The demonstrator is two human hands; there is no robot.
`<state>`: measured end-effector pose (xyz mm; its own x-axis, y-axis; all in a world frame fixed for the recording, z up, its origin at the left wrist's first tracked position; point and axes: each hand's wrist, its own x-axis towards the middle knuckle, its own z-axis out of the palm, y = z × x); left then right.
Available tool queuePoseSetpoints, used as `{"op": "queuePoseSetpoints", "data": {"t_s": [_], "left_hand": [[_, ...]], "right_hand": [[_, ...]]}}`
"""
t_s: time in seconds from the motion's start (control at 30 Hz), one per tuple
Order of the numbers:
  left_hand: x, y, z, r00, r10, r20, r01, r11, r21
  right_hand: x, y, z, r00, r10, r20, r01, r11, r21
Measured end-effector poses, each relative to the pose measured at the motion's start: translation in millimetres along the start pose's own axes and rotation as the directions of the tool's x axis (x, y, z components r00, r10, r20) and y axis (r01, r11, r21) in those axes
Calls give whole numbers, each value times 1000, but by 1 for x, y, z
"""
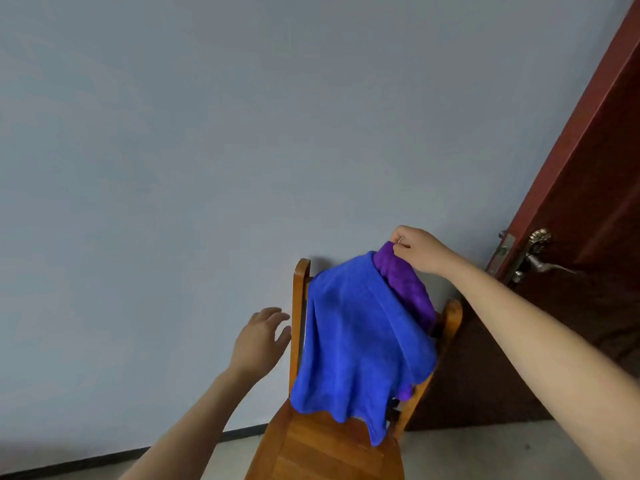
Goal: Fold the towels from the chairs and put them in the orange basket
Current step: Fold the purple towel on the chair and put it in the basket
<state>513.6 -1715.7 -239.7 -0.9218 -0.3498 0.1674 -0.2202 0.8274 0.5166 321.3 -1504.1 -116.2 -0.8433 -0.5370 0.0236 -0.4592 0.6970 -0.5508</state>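
A blue towel (356,337) hangs over the back of a wooden chair (332,445), its lower edge reaching the seat. A purple towel (405,282) lies partly under it, on the right of the chair back. My right hand (420,249) pinches the top of the purple towel and lifts it above the chair back. My left hand (261,337) hovers with fingers spread just left of the chair's left post, touching nothing. No orange basket is in view.
A pale grey wall (207,133) stands right behind the chair. A dark red door (588,237) with a metal handle (540,261) is at the right, close to my right forearm. Light floor and a dark skirting board run along the bottom.
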Motion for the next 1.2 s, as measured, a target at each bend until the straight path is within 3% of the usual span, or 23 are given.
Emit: {"op": "queuePoseSetpoints", "data": {"t_s": [0.17,0.3,0.4,0.5,0.67,0.8,0.9,1.0,1.1,1.2], "left_hand": [[41,69,-38,997,72,-22,-75,941,-329],[63,113,-51,966,223,130,-146,887,-437],[70,131,-56,920,298,255,-109,819,-564],[70,135,-56,882,336,331,-15,721,-693],[67,123,-51,873,308,379,-17,795,-606],[62,108,-58,923,265,280,-36,783,-620],[60,94,-71,925,277,260,-23,723,-690],[54,80,-79,869,378,319,-99,765,-636],[50,62,-79,884,360,299,-112,784,-610],[50,44,-78,956,183,231,19,742,-670]], "right_hand": [[-25,-27,-18,993,-113,-36,108,987,-119],[-47,-44,-34,976,-151,-155,122,975,-183],[-60,-56,-42,957,-205,-204,155,959,-237],[-73,-61,-44,946,-178,-271,156,982,-103],[-84,-54,-31,960,-66,-271,64,998,-15],[-81,-54,-19,962,-19,-272,30,999,35],[-76,-57,-11,963,52,-263,14,969,246],[-75,-66,-7,977,79,-199,9,914,406],[-74,-76,-4,989,16,-147,32,949,313],[-71,-77,0,991,-3,-135,35,971,236]]}}
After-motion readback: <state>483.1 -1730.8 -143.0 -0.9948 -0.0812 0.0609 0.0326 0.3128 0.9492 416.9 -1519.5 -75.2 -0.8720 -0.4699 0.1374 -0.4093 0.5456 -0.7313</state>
